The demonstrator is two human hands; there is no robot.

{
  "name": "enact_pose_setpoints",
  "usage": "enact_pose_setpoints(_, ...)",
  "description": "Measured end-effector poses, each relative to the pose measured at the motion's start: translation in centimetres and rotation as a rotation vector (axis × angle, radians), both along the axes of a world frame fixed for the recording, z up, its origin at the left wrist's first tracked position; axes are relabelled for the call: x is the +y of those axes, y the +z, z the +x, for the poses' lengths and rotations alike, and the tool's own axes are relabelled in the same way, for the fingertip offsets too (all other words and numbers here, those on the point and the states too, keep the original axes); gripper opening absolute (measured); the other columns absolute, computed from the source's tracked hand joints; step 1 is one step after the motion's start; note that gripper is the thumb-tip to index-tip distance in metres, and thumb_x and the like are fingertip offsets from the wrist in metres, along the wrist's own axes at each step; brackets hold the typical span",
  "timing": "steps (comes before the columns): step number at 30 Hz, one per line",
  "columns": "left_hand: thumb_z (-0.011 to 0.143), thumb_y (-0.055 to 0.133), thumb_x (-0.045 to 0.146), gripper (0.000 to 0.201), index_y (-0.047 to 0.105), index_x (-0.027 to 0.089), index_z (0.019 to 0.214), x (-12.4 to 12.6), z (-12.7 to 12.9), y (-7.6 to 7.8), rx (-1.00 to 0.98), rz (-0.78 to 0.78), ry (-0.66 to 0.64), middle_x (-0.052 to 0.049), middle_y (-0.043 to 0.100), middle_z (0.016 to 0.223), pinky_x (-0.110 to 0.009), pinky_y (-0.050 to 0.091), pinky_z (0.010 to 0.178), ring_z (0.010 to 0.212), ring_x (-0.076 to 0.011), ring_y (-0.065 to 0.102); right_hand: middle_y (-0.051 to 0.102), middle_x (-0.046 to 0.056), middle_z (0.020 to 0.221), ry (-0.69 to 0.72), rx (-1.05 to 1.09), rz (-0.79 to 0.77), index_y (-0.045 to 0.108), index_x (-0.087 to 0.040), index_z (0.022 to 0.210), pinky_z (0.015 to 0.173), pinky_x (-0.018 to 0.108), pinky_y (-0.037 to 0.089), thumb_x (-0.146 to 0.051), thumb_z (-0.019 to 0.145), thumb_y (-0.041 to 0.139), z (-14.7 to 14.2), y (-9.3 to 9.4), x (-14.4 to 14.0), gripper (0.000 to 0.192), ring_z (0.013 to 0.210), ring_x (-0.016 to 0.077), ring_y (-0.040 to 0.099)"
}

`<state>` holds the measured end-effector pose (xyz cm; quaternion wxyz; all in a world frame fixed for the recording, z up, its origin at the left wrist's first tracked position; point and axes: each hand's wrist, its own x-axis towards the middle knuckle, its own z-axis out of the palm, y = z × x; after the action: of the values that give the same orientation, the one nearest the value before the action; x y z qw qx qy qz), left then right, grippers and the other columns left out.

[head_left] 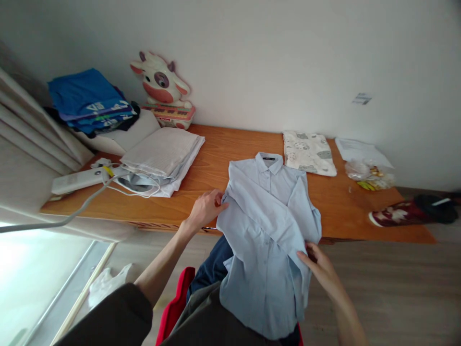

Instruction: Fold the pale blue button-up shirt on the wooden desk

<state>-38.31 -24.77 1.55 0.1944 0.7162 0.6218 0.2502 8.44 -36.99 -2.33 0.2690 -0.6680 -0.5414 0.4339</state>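
A light blue button-up shirt [266, 230] lies front up, its collar on the wooden table and its lower part hanging over the front edge onto my lap. One sleeve is folded diagonally across the chest. My left hand [206, 209] pinches the shirt's side edge just below the shoulder, thumb and fingertips together on the cloth. At the opposite side, my right hand [320, 267] grips the end of the folded-over sleeve between thumb and fingers. Parts of its fingers are hidden behind the fabric.
Folded pale cloths [162, 154], a power strip [81, 181], a pile of blue clothes [91, 103] and a cow toy piano [163, 91] stand left. To the right are a folded patterned cloth [309, 154], plastic packets [370, 175] and a dark red tumbler [399, 211].
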Motion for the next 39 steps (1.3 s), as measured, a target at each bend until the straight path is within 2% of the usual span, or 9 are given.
enact_pose_setpoints(4, 0.096, 0.066, 0.034, 0.014, 0.069, 0.026, 0.107, 0.8, 0.6, -0.8, -0.020, -0.032, 0.078, -0.002, 0.076, 0.088, -0.029, 0.044, 0.070, 0.080, -0.0224, 0.071, 0.082, 0.008, 0.105, 0.085, 0.032, -0.067, 0.080, -0.022, 0.100, 0.091, 0.043, 0.060, -0.067, 0.087, 0.073, 0.6, 1.1, 0.8, 0.047, 0.102, 0.0359, 0.075)
enact_pose_setpoints(8, 0.097, 0.062, 0.031, 0.008, 0.067, 0.025, 0.101, 1.0, 0.5, -1.5, -0.026, -0.004, 0.154, -0.002, 0.074, 0.084, -0.028, 0.042, 0.067, 0.076, -0.0215, 0.069, 0.080, 0.011, 0.128, 0.026, 0.074, -0.054, 0.080, -0.023, 0.122, 0.107, 0.049, 0.057, -0.064, 0.085, 0.076, 1.2, 1.7, 1.4, 0.055, 0.121, 0.0394, 0.072)
enact_pose_setpoints(13, 0.095, 0.058, 0.020, 0.023, 0.066, 0.024, 0.116, 1.0, 0.3, -1.7, -0.022, 0.085, 0.172, -0.004, 0.075, 0.101, -0.030, 0.048, 0.075, 0.087, -0.0225, 0.070, 0.079, 0.012, 0.132, -0.071, 0.095, -0.069, 0.077, -0.025, 0.126, 0.105, 0.044, 0.060, -0.064, 0.080, 0.081, 2.4, 1.6, 2.0, 0.060, 0.125, 0.0378, 0.072)
enact_pose_setpoints(16, 0.098, 0.061, 0.024, 0.025, 0.066, 0.027, 0.122, 1.2, 0.4, -1.5, 0.005, 0.094, 0.122, -0.005, 0.075, 0.109, -0.031, 0.049, 0.077, 0.093, -0.0237, 0.071, 0.075, 0.009, 0.140, -0.091, 0.023, -0.036, 0.073, -0.028, 0.133, 0.112, 0.044, 0.054, -0.064, 0.081, 0.082, 3.4, 1.8, 2.5, 0.064, 0.133, 0.0361, 0.067)
enact_pose_setpoints(20, 0.101, 0.065, 0.036, 0.017, 0.069, 0.028, 0.116, 2.0, 0.3, -1.3, 0.079, 0.056, 0.092, -0.003, 0.077, 0.100, -0.031, 0.046, 0.074, 0.092, -0.0254, 0.073, 0.073, 0.011, 0.144, -0.022, 0.046, -0.054, 0.070, -0.028, 0.137, 0.110, 0.042, 0.054, -0.062, 0.082, 0.082, 4.8, 3.3, 3.1, 0.066, 0.135, 0.0357, 0.066)
enact_pose_setpoints(24, 0.102, 0.061, 0.027, 0.022, 0.069, 0.027, 0.122, 2.7, 0.1, -1.7, 0.125, 0.039, 0.128, -0.004, 0.079, 0.102, -0.032, 0.048, 0.074, 0.096, -0.0272, 0.075, 0.075, 0.013, 0.139, 0.010, 0.045, 0.001, 0.070, -0.026, 0.133, 0.105, 0.040, 0.057, -0.060, 0.079, 0.087, 5.9, 4.9, 4.5, 0.066, 0.130, 0.0355, 0.069)
enact_pose_setpoints(29, 0.102, 0.051, 0.018, 0.047, 0.063, 0.031, 0.145, 2.5, 0.2, -2.0, 0.112, 0.118, 0.043, -0.005, 0.074, 0.134, -0.036, 0.058, 0.091, 0.120, -0.0267, 0.071, 0.076, 0.012, 0.137, 0.040, 0.038, -0.054, 0.066, -0.028, 0.139, 0.097, 0.038, 0.060, -0.060, 0.084, 0.085, 7.2, 5.5, 5.3, 0.067, 0.123, 0.0333, 0.073)
enact_pose_setpoints(35, 0.087, 0.049, 0.005, 0.071, 0.063, 0.033, 0.150, 2.9, -0.4, -2.0, 0.063, 0.178, -0.078, 0.001, 0.061, 0.159, -0.044, 0.050, 0.121, 0.143, -0.0258, 0.058, 0.079, 0.009, 0.130, 0.050, 0.051, -0.103, 0.074, -0.028, 0.131, 0.097, 0.038, 0.059, -0.059, 0.082, 0.087, 8.0, 4.5, 4.5, 0.060, 0.120, 0.0330, 0.073)
enact_pose_setpoints(39, 0.090, 0.049, 0.009, 0.062, 0.068, 0.031, 0.144, 4.3, -0.8, -1.9, 0.040, 0.187, -0.160, 0.000, 0.063, 0.158, -0.049, 0.047, 0.125, 0.145, -0.0257, 0.057, 0.081, 0.007, 0.115, 0.056, 0.159, -0.128, 0.070, -0.027, 0.137, 0.083, 0.035, 0.058, -0.059, 0.084, 0.085, 8.4, 3.1, 3.9, 0.064, 0.103, 0.0285, 0.075)
